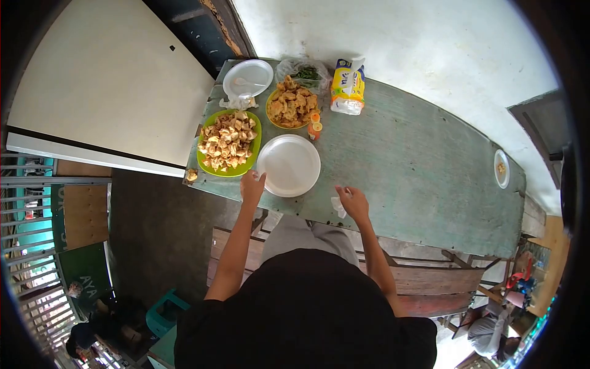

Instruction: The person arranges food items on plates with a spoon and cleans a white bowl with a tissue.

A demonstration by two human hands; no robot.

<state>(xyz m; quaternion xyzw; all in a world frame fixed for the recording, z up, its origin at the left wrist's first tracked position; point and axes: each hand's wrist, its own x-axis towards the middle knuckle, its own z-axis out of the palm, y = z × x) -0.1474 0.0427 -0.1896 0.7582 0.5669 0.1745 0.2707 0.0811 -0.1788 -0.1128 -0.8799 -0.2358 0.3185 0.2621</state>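
A white round plate (289, 166) lies near the table's front edge. My left hand (252, 186) is at its lower left rim, fingers bent; whether it holds anything is too small to tell. To the right of the plate, my right hand (353, 204) has a crumpled white tissue (338, 207) at its fingers. Folded fried pieces are heaped on a green plate (256, 151), just beyond my left hand. Behind the white plate stands a yellow bowl (270, 118) of fried food (294, 104), with small orange-capped bottles (314, 128) beside it.
A white oval plate with a spoon (248, 75), a plastic bag with greens (305, 75) and a tissue pack (348, 89) stand at the back. A small plate (501, 169) lies far right. A bench (430, 280) runs along the front. People sit at both lower corners.
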